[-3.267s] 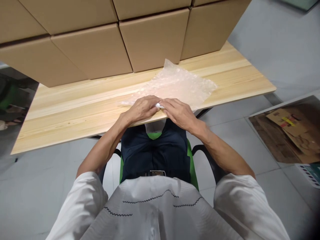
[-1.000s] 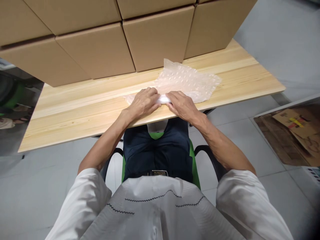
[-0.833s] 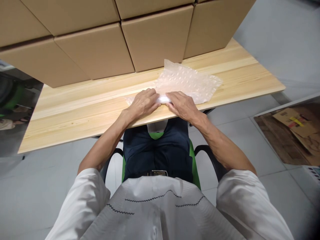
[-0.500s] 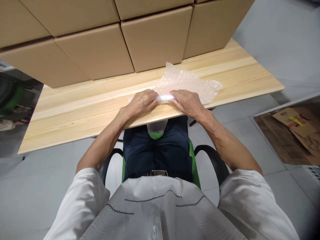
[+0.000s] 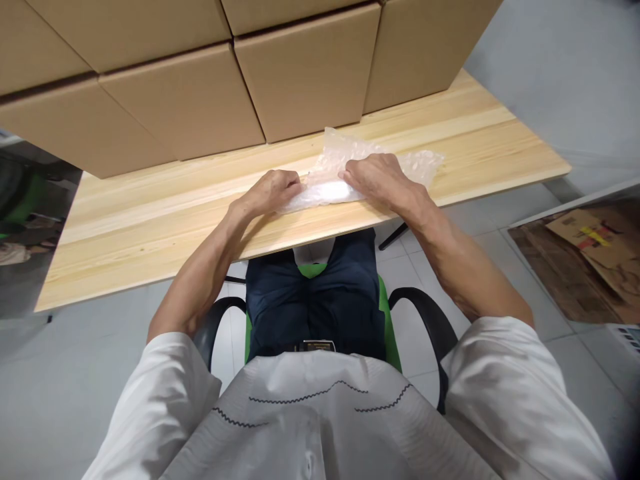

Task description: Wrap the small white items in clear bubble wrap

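A sheet of clear bubble wrap (image 5: 337, 148) lies on the wooden table, its near part folded or rolled into a shiny whitish bundle (image 5: 327, 192) close to the front edge. What is inside the bundle, I cannot make out. My left hand (image 5: 273, 191) is closed, with its fingers curled on the wrap at the bundle's left end. Over on the right, my right hand (image 5: 377, 179) has its fingers bent down and closed on the wrap. The loose part of the sheet spreads behind the bundle and out past my right hand.
Stacked cardboard boxes (image 5: 310, 73) stand along the back of the wooden table (image 5: 125, 230). Flattened cardboard (image 5: 600, 247) lies low at the right. I sit in a green chair with black armrests (image 5: 420, 303).
My left hand has moved slightly left and my right hand a little up and away from me. More of the whitish bundle shows between them, wider than before.
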Demonstrator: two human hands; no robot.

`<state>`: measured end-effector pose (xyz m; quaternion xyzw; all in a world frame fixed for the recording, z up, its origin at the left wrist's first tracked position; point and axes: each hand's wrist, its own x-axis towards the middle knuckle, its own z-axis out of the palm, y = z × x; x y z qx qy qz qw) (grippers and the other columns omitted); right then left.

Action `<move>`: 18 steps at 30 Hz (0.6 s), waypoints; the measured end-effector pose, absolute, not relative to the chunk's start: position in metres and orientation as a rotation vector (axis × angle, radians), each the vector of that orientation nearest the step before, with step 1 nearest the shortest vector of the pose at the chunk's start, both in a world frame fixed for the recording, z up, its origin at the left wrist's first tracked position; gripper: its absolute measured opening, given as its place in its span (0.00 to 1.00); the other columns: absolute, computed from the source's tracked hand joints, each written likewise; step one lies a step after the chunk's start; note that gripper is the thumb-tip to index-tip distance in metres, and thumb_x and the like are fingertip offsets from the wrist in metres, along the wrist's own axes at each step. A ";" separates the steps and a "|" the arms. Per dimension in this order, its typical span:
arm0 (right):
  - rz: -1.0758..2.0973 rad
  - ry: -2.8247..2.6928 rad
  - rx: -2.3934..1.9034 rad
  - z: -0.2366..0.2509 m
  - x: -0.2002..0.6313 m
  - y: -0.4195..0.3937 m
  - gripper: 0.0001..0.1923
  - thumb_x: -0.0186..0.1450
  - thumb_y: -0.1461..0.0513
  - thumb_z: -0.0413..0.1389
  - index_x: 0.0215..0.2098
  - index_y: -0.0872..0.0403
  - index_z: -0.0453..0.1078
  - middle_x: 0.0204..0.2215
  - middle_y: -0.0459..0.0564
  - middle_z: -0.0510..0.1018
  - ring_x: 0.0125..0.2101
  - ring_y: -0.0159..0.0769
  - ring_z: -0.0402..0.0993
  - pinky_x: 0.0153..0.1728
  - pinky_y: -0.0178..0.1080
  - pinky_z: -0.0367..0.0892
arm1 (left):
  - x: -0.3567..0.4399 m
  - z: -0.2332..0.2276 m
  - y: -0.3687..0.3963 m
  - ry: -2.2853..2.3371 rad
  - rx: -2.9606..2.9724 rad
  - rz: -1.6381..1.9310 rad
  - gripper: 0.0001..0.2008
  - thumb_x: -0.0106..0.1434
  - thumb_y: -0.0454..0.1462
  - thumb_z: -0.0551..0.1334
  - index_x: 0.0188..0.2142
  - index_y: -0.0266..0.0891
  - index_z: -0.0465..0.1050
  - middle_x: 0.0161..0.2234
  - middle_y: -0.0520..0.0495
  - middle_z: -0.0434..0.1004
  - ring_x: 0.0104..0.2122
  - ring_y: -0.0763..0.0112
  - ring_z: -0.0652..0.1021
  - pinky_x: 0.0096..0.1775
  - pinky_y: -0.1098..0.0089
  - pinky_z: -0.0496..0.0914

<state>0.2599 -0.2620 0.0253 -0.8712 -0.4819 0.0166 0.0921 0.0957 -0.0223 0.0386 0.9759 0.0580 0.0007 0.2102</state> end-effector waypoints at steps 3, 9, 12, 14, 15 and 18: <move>0.019 -1.424 -2.619 0.029 0.256 -0.258 0.21 0.84 0.55 0.53 0.52 0.60 0.86 0.46 0.70 0.89 0.52 0.64 0.86 0.55 0.57 0.67 | 0.095 0.037 -0.019 0.208 2.840 -0.012 0.13 0.77 0.40 0.60 0.41 0.40 0.83 0.35 0.44 0.84 0.33 0.62 0.78 0.40 0.63 0.68; 0.060 -1.441 -2.705 0.035 0.246 -0.257 0.27 0.85 0.58 0.46 0.64 0.68 0.81 0.55 0.82 0.87 0.57 0.71 0.85 0.59 0.64 0.68 | 0.082 0.038 -0.040 0.191 3.105 0.208 0.23 0.83 0.40 0.53 0.66 0.37 0.81 0.56 0.30 0.87 0.50 0.46 0.86 0.51 0.53 0.75; 0.068 -1.447 -2.716 0.034 0.247 -0.255 0.28 0.86 0.58 0.45 0.66 0.69 0.80 0.58 0.83 0.86 0.60 0.72 0.84 0.60 0.65 0.69 | 0.084 0.034 -0.063 -0.036 3.130 0.298 0.27 0.85 0.41 0.53 0.77 0.38 0.72 0.64 0.28 0.83 0.58 0.43 0.84 0.59 0.48 0.75; 0.066 -1.440 -2.732 0.033 0.249 -0.253 0.28 0.86 0.59 0.45 0.67 0.69 0.79 0.59 0.83 0.86 0.61 0.73 0.84 0.60 0.64 0.69 | 0.090 0.029 -0.078 -0.206 3.141 0.277 0.27 0.84 0.42 0.57 0.78 0.39 0.70 0.65 0.28 0.81 0.61 0.41 0.82 0.63 0.45 0.73; 0.066 -1.438 -2.740 0.033 0.249 -0.252 0.28 0.86 0.60 0.45 0.67 0.69 0.79 0.59 0.83 0.86 0.61 0.73 0.84 0.60 0.64 0.70 | 0.093 0.026 -0.085 -0.258 3.146 0.250 0.27 0.84 0.41 0.58 0.77 0.39 0.71 0.65 0.28 0.81 0.61 0.41 0.82 0.64 0.44 0.73; 0.066 -1.440 -2.745 0.033 0.248 -0.250 0.27 0.85 0.60 0.46 0.67 0.68 0.80 0.59 0.82 0.86 0.62 0.72 0.84 0.60 0.61 0.71 | 0.099 0.017 -0.095 -0.271 3.168 0.192 0.26 0.85 0.39 0.56 0.77 0.36 0.71 0.63 0.28 0.82 0.61 0.40 0.82 0.63 0.45 0.74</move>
